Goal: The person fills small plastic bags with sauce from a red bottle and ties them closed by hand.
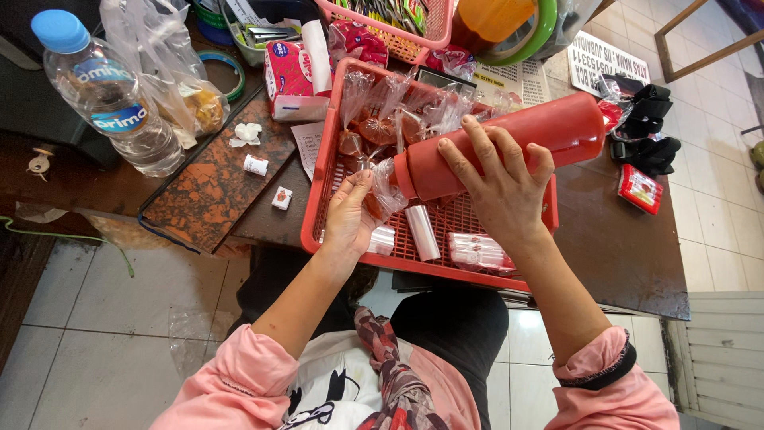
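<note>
Red squeeze bottle tipped into small plastic bag.

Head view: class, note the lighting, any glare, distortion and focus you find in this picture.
Head view: soft, even daylight; faint shadows under the red basket. Glare streaks the clear bags and water bottle. Wide-lens bending curves the floor tiles. Right hand on the red squeeze bottle and left hand look sharp.

This looks like a small food stall or home packing corner, not a fitted kitchen. A worn dark tabletop stands on pale floor tiles, crowded around a red plastic basket: small knotted sauce bags lie inside it, a pink basket of sachets and tape rolls sit behind it, and a water bottle stands to its left.
</note>
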